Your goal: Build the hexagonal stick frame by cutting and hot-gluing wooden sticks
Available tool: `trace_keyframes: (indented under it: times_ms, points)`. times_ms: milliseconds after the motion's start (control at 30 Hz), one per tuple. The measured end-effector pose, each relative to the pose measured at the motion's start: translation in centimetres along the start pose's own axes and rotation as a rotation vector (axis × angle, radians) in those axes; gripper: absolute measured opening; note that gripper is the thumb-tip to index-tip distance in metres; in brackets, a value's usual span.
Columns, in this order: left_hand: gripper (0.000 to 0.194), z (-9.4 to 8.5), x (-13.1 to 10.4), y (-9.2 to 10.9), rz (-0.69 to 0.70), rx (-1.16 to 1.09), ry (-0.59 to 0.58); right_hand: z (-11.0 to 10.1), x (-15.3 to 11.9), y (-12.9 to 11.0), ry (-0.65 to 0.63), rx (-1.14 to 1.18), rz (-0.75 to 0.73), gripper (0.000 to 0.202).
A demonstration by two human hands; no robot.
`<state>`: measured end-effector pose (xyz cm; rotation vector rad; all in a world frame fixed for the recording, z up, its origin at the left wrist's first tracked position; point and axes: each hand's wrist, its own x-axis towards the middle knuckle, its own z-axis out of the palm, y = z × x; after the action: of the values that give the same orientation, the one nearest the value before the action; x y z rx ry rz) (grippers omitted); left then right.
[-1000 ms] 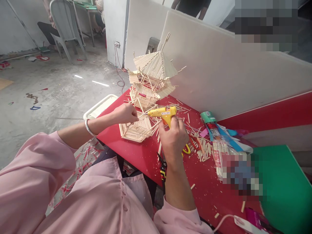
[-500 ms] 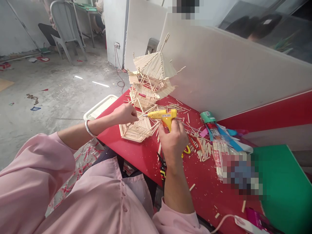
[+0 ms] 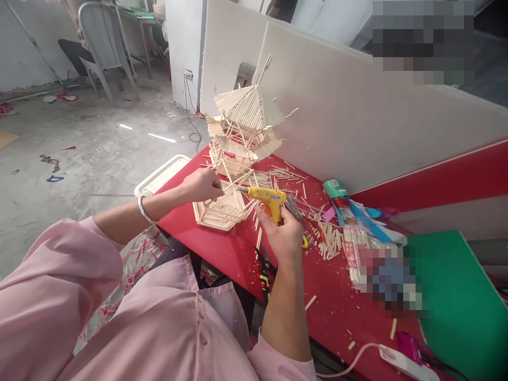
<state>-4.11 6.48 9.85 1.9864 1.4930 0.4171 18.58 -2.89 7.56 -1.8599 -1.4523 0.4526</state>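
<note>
On the red bench (image 3: 216, 251), a six-sided stick base (image 3: 222, 214) lies in front of the taller stick tower (image 3: 246, 108), nearer the worker. The right hand (image 3: 283, 233) grips the yellow glue gun (image 3: 268, 197), held above the bench. Over the last half second its rear has dipped and its nozzle (image 3: 243, 189) has drawn back a little from the left hand (image 3: 203, 184), which has stayed over the base. That left hand is closed, fingers curled; from where I stand I can't tell whether it pinches a stick. I'd take the small retreat as a pause or finish in gluing at that spot, with the left hand steadying the work.
</note>
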Motion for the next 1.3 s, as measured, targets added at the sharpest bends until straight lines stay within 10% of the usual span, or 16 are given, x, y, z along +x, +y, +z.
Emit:
trace_keyframes:
  times_ms: [200,533,933,1100,1300]
  points:
    - [0.013,0.1,0.0,0.0,0.006,-0.016,0.023,-2.2,-2.7,5.5,-0.061,0.164,0.156,0.056]
    - [0.018,-0.1,0.0,0.3,-0.012,-0.041,0.027,0.0,-3.7,11.4,-0.077,-0.581,0.219,0.035]
    - [0.014,-0.5,-0.4,0.6,-0.011,-0.015,0.003,1.3,-4.0,9.0,0.088,-0.607,-0.057,0.041]
    - [0.019,-0.3,-0.3,0.7,-0.037,-0.003,0.007,2.5,-3.1,3.4,0.149,-0.136,-0.453,0.031]
    - [0.034,-0.8,-1.1,0.2,0.066,-0.078,0.097,4.1,-1.9,-2.8,0.173,-0.113,-0.679,0.022]
